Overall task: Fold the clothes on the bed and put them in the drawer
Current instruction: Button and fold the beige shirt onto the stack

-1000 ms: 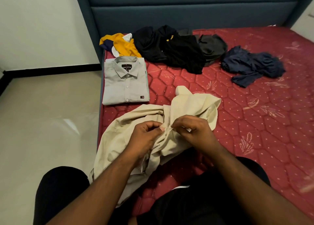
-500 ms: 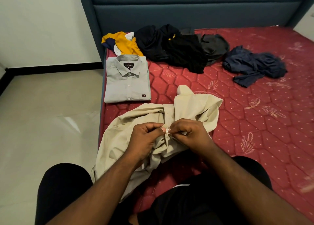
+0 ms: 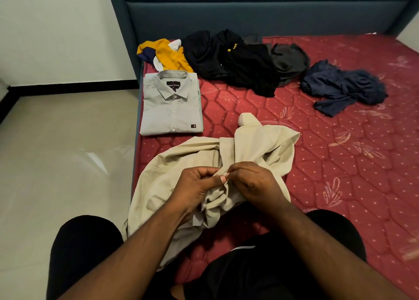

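Note:
A crumpled beige shirt (image 3: 256, 147) lies on the near left part of the red mattress (image 3: 340, 163), partly over the bed's edge. My left hand (image 3: 195, 186) and my right hand (image 3: 254, 184) meet at its middle, both pinching the bunched fabric at one small spot. A folded grey shirt (image 3: 171, 104) lies flat beyond it near the left edge. Further back sit unfolded clothes: a yellow and navy garment (image 3: 167, 54), a black pile (image 3: 233, 59), a dark grey piece (image 3: 290, 59) and a navy garment (image 3: 342, 86). No drawer is in view.
A dark blue padded headboard (image 3: 249, 13) closes off the far side. Pale floor tiles (image 3: 63, 152) lie to the left of the bed, bordered by a white wall with a black skirting. My legs in black shorts (image 3: 272, 265) sit at the near edge.
My two hands have drawn slightly closer together on the beige shirt, fingertips now meeting at the pinched spot. The other clothes have not moved.

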A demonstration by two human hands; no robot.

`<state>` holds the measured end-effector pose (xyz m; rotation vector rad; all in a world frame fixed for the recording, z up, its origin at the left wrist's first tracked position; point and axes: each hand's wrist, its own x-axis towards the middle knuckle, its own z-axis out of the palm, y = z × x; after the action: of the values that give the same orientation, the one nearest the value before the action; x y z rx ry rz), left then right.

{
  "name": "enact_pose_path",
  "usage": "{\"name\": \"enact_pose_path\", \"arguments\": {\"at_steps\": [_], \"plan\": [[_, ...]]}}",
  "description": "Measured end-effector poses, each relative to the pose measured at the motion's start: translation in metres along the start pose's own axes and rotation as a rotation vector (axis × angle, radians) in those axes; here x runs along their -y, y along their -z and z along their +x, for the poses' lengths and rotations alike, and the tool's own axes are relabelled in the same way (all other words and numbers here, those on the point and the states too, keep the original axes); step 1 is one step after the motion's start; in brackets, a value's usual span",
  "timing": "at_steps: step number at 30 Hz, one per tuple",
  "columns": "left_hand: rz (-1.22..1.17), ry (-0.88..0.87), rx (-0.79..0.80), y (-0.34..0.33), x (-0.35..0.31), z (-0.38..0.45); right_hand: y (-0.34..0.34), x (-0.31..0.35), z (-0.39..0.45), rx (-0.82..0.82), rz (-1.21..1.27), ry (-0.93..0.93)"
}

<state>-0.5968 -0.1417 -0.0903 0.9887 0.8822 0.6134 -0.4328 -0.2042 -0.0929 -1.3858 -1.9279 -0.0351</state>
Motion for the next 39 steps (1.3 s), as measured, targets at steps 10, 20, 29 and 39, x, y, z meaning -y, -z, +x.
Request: {"name": "enact_pose_path", "arguments": {"at_steps": [10, 20, 29, 39], "plan": [[0.427, -0.210, -0.026, -0.001, 0.003, 0.003, -0.005, -0.010, -0.005, 0.107, 0.179, -0.180], [0.720, -0.390, -0.023, -0.004, 0.010, 0.001, 0.009, -0.030, 0.016, 0.441, 0.273, -0.343], [0.566, -0.280, -0.124, -0.001, 0.013, 0.000, -0.008, -0.022, 0.007, 0.316, 0.128, -0.320], [0.885, -0.672, -0.206, 0.000, 0.029, 0.001, -0.010, -0.021, 0.012, 0.379, 0.115, -0.345]]}}
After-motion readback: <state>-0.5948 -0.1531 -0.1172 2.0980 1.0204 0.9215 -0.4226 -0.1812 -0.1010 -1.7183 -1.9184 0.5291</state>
